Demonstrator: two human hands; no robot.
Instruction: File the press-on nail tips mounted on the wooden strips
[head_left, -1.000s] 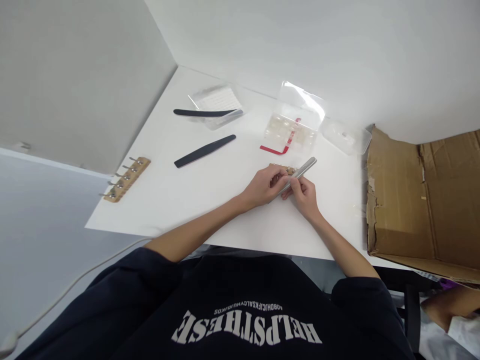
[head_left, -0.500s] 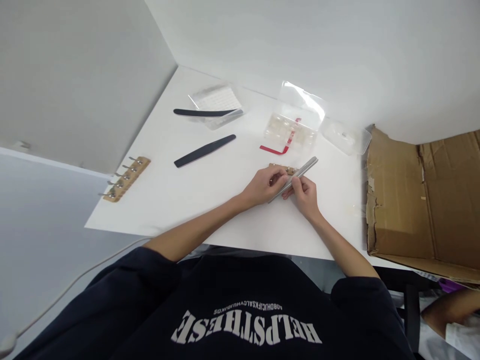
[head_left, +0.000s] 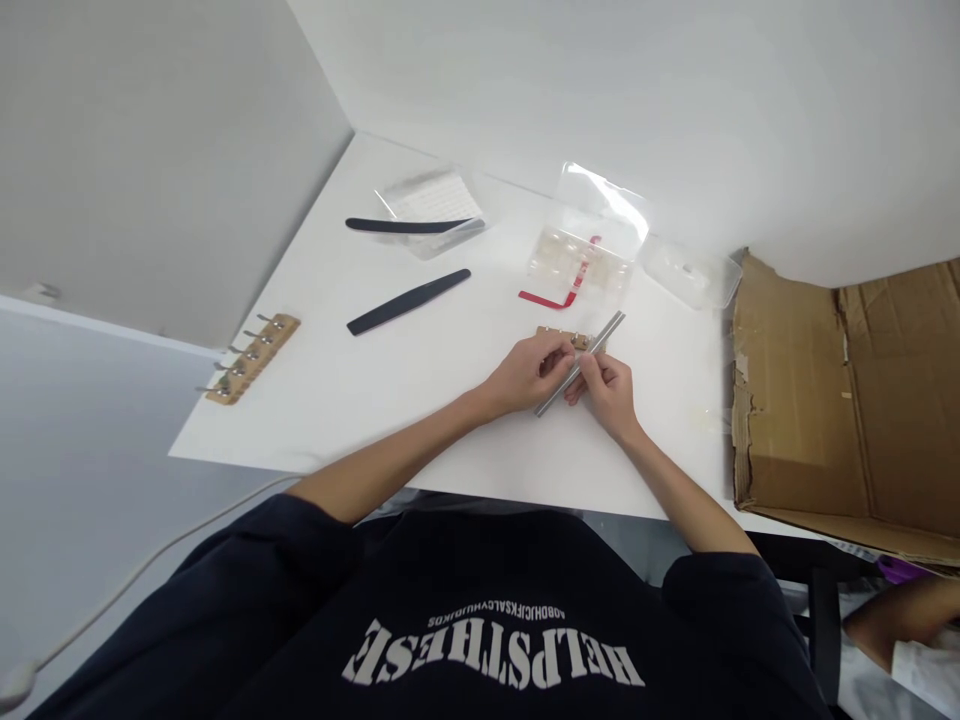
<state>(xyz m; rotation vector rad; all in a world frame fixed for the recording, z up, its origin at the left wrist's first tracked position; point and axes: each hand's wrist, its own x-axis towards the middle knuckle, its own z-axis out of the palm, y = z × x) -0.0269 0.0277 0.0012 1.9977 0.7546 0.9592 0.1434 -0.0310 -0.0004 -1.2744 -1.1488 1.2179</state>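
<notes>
My right hand pinches a grey nail file that slants up to the right across a small wooden holder on the white table. My left hand is closed on the near end of that holder, steadying it. The hands touch each other over the holder, and what sits on the holder is hidden by the fingers.
Two black nail files lie at the back left by a clear packet. A second wooden holder with metal pins sits near the left edge. Clear plastic boxes and a red strip lie behind. A cardboard box stands right. Another person's hand shows bottom right.
The grey file has slid back toward me along the holder, so its far tip sits lower and more of it shows below my hands. Both hands stay put.
</notes>
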